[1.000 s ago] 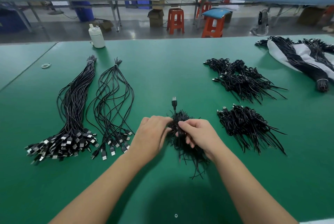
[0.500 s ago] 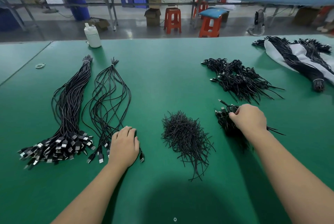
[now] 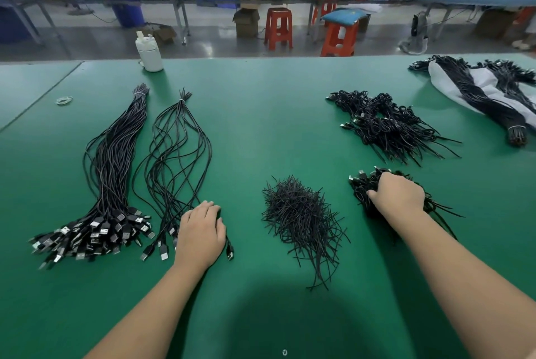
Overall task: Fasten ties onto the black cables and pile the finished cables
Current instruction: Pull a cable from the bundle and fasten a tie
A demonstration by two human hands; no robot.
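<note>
"What were your hands doing?"

"My left hand (image 3: 200, 232) lay palm down on the plug ends of the thin bunch of black cables (image 3: 177, 155). I could not tell if it had one pinched. My right hand (image 3: 397, 197) curled over the near finished pile (image 3: 377, 184), pressing it."

"Where were the ties?"

"The ties (image 3: 301, 213) sat in a heap between my hands on the green surface (image 3: 261, 112)."

"How could you do it well?"

"I thought I should pull out just one cable by its plug, slowly, so the others stayed straight."
</note>
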